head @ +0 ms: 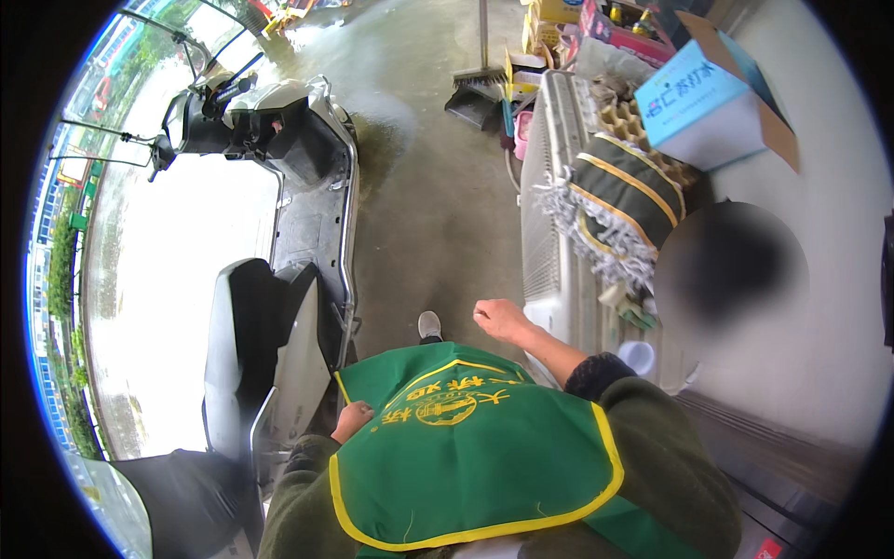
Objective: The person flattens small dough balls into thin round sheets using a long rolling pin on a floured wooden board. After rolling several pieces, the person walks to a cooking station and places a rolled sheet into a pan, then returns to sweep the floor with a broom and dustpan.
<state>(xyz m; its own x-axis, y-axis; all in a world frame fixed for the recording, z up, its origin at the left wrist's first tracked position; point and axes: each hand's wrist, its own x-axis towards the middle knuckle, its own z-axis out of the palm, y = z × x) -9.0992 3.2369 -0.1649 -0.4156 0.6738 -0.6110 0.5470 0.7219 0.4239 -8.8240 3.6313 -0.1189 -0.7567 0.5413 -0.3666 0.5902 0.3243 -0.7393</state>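
My right hand (501,320) is loosely curled in front of my body, over the concrete floor and left of a white slatted metal casing (548,209); nothing shows in it. My left hand (354,419) rests low at the left edge of the green apron (482,461) with yellow trim that I wear; its fingers are partly hidden, and whether it grips the cloth cannot be told. One grey shoe (429,325) shows ahead of the apron's hem. On the casing lie a dark striped cloth (628,189) with a pale fringe, a glove (632,307) and a white cup (636,357).
A scooter (307,216) stands along the left. A long-handled broom (480,75) and a black dustpan (475,106) are ahead. Egg trays (621,122) and an open blue-and-white carton (705,105) stand at the right, by a pale wall (824,279).
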